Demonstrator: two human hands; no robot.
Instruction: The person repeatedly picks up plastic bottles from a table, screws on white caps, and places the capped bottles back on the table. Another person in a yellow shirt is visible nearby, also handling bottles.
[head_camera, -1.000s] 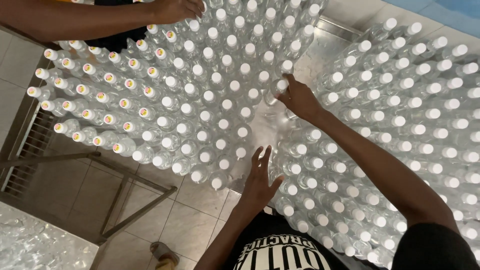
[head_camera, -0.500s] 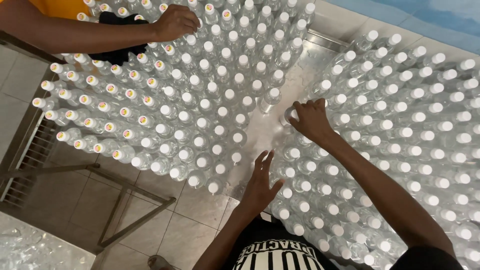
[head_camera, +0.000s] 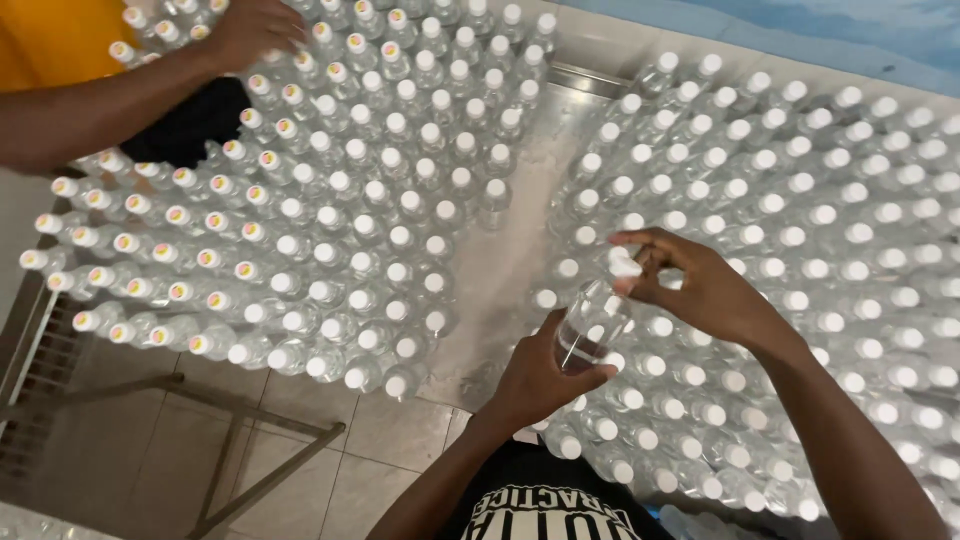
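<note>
Above the bare strip of the metal table (head_camera: 520, 215), between two packed fields of clear bottles (head_camera: 330, 240), the left hand (head_camera: 540, 378) wraps the body of one lifted clear bottle (head_camera: 590, 325). Its long axis tilts up and to the right, cap end toward the right hand (head_camera: 705, 290), whose fingertips (head_camera: 632, 285) pinch the white cap (head_camera: 624, 265). Both hands meet on it; a co-worker's hand (head_camera: 250, 30) is well apart.

Glossy clear plastic bottle (head_camera: 592, 325); seemingly brushed-metal table (head_camera: 500, 270).
</note>
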